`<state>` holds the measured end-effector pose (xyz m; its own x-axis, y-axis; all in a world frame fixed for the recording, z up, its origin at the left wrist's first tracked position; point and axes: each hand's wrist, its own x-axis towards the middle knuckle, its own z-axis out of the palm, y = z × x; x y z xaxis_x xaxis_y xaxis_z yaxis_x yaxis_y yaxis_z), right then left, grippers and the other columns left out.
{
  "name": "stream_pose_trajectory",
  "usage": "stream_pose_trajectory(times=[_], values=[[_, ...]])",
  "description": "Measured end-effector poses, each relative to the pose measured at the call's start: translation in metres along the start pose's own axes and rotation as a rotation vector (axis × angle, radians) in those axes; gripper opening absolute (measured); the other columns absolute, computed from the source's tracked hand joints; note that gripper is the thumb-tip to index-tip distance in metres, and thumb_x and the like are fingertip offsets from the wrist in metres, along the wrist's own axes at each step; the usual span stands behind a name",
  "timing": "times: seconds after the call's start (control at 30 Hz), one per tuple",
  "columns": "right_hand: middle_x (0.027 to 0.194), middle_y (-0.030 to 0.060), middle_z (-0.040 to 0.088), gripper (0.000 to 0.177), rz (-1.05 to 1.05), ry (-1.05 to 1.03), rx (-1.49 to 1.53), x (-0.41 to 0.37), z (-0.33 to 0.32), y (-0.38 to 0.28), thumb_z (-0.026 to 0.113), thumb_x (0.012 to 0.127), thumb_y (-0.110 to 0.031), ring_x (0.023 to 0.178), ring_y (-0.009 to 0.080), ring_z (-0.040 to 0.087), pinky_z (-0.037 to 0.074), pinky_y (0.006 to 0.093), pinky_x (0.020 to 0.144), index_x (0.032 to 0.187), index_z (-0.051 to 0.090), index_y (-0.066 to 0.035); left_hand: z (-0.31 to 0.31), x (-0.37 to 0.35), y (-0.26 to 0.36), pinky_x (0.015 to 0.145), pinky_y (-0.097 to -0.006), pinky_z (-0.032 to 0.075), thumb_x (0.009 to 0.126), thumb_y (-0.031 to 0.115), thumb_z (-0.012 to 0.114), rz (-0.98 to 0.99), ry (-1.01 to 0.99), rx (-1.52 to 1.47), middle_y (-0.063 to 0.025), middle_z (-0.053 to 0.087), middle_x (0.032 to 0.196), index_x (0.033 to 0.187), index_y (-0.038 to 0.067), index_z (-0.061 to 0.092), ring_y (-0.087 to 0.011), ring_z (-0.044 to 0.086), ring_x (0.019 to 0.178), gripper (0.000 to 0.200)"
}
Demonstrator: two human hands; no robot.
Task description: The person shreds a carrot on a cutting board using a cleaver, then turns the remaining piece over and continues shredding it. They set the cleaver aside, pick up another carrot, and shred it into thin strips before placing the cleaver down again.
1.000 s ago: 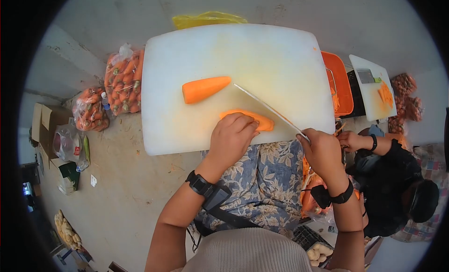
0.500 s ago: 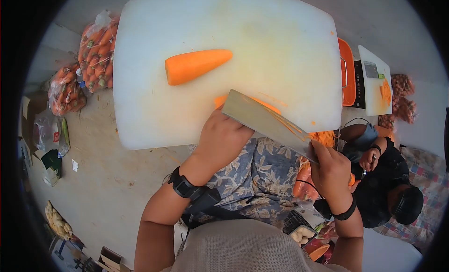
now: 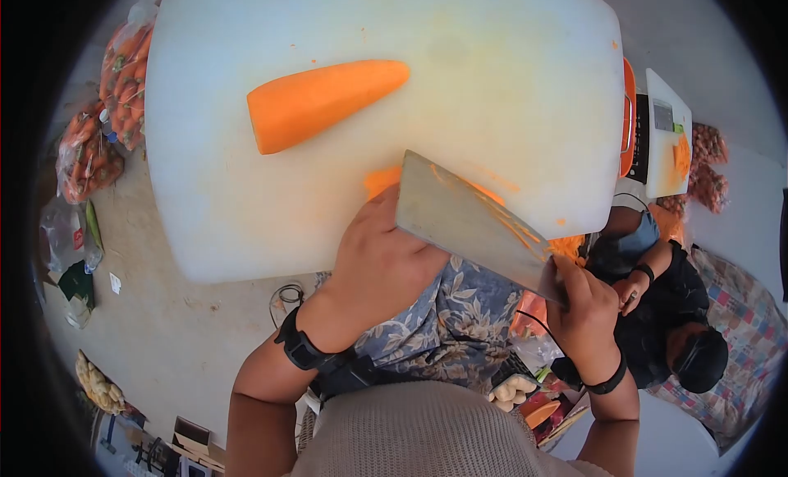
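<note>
My right hand point(image 3: 584, 309) is wrapped round the handle end of a broad cleaver point(image 3: 468, 218), whose blade slants up and left over the board. Thin orange strips cling to the blade. My left hand point(image 3: 384, 259) presses down at the near edge of the white cutting board point(image 3: 222, 206), its fingers curled against the blade. Beneath those fingers, a piece of carrot point(image 3: 381, 181) shows at its left end; the rest is hidden by the hand and blade. A large peeled carrot point(image 3: 320, 103), cut flat at its thick end, lies farther up the board, apart from both hands.
Shredded carrot point(image 3: 568, 246) sits below the board's right corner. Bags of carrots point(image 3: 127, 87) stand on the floor at left. At right are an orange tub point(image 3: 628, 120), a second cutting board point(image 3: 669, 140) and another person point(image 3: 665, 321) seated close by.
The view has shifted nearer the board, so the board and whole carrot look larger. My hands and the cleaver keep nearly the same pose over the carrot piece.
</note>
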<state>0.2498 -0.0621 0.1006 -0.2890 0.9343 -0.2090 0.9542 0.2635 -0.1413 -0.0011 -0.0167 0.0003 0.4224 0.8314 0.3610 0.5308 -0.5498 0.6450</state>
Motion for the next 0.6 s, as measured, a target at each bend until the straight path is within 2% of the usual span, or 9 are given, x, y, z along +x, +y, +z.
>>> stream_pose_trajectory(times=[0.03, 0.1, 0.13, 0.27, 0.33, 0.37, 0.43, 0.53, 0.6], values=[[0.071, 0.0118, 0.058, 0.052, 0.006, -0.012, 0.002, 0.001, 0.001, 0.002, 0.064, 0.06, 0.005, 0.062, 0.0298, 0.06, 0.048, 0.0367, 0.056, 0.111, 0.061, -0.002, -0.001, 0.0, 0.0, 0.081, -0.0405, 0.05, 0.059, 0.012, 0.066, 0.008, -0.038, 0.005, -0.0045, 0.064, 0.098, 0.078, 0.011, 0.071, -0.0321, 0.057, 0.103, 0.02], [0.073, 0.0095, 0.058, 0.064, -0.036, -0.061, -0.091, 0.004, 0.0, 0.005, 0.066, 0.055, 0.0, 0.058, 0.0266, 0.058, 0.047, 0.0366, 0.054, 0.118, 0.059, -0.002, -0.002, 0.005, 0.002, 0.08, -0.0402, 0.049, 0.058, 0.013, 0.066, -0.014, -0.011, 0.01, -0.0035, 0.064, 0.096, 0.078, 0.011, 0.071, -0.0302, 0.058, 0.102, 0.021], [0.073, 0.0095, 0.058, 0.064, -0.027, -0.071, -0.088, 0.007, 0.001, 0.004, 0.066, 0.055, 0.0, 0.058, 0.0266, 0.058, 0.047, 0.0366, 0.054, 0.118, 0.059, -0.002, -0.002, 0.006, 0.003, 0.08, -0.04, 0.049, 0.058, 0.013, 0.066, -0.03, 0.024, 0.025, -0.0025, 0.065, 0.093, 0.079, 0.011, 0.071, -0.0283, 0.059, 0.101, 0.022], [0.072, 0.0089, 0.056, 0.068, -0.052, -0.086, -0.059, 0.026, 0.0, -0.001, 0.066, 0.052, 0.0, 0.057, 0.0258, 0.057, 0.046, 0.0362, 0.052, 0.12, 0.059, -0.002, -0.002, 0.004, 0.001, 0.079, -0.0385, 0.049, 0.059, 0.011, 0.066, -0.016, -0.044, -0.03, -0.0003, 0.065, 0.09, 0.081, 0.01, 0.071, -0.0238, 0.061, 0.096, 0.022], [0.071, 0.0085, 0.055, 0.068, -0.064, -0.067, 0.003, 0.036, 0.001, -0.005, 0.066, 0.052, 0.0, 0.057, 0.0253, 0.056, 0.045, 0.0362, 0.052, 0.12, 0.06, -0.002, 0.001, 0.007, 0.002, 0.078, -0.0373, 0.05, 0.061, 0.008, 0.066, -0.022, 0.043, -0.04, 0.0006, 0.065, 0.091, 0.083, 0.01, 0.071, -0.0214, 0.062, 0.091, 0.023], [0.071, 0.008, 0.054, 0.068, -0.077, -0.067, 0.0, 0.04, 0.002, -0.009, 0.066, 0.052, 0.0, 0.057, 0.0249, 0.056, 0.045, 0.036, 0.052, 0.12, 0.059, -0.001, 0.0, 0.008, 0.002, 0.078, -0.0373, 0.05, 0.061, 0.008, 0.066, -0.011, 0.04, -0.039, 0.0006, 0.065, 0.091, 0.083, 0.01, 0.071, -0.0214, 0.062, 0.091, 0.023], [0.07, 0.0076, 0.054, 0.069, -0.085, -0.058, -0.003, 0.042, -0.001, -0.013, 0.065, 0.051, -0.001, 0.058, 0.0244, 0.056, 0.045, 0.0359, 0.052, 0.12, 0.059, -0.001, -0.004, 0.008, 0.004, 0.078, -0.0428, 0.05, 0.064, 0.0, 0.068, -0.038, 0.004, -0.094, -0.0089, 0.066, 0.094, 0.094, 0.007, 0.071, -0.0313, 0.063, 0.089, 0.031], [0.07, 0.0066, 0.053, 0.071, -0.104, -0.084, -0.041, 0.04, -0.009, -0.017, 0.066, 0.05, -0.002, 0.058, 0.024, 0.055, 0.045, 0.0359, 0.053, 0.121, 0.059, 0.0, -0.006, 0.006, 0.004, 0.079, -0.0437, 0.05, 0.066, 0.003, 0.069, -0.038, -0.025, -0.067, -0.009, 0.067, 0.096, 0.094, 0.007, 0.071, -0.0316, 0.063, 0.09, 0.029], [0.066, 0.0122, 0.052, 0.066, -0.046, -0.086, 0.011, 0.031, -0.017, -0.019, 0.064, 0.054, 0.007, 0.055, 0.0283, 0.053, 0.044, 0.0365, 0.053, 0.119, 0.062, -0.002, -0.004, 0.001, 0.006, 0.079, -0.0443, 0.05, 0.066, 0.004, 0.07, -0.045, -0.041, -0.016, -0.0089, 0.067, 0.096, 0.094, 0.007, 0.071, -0.0318, 0.063, 0.09, 0.029]])
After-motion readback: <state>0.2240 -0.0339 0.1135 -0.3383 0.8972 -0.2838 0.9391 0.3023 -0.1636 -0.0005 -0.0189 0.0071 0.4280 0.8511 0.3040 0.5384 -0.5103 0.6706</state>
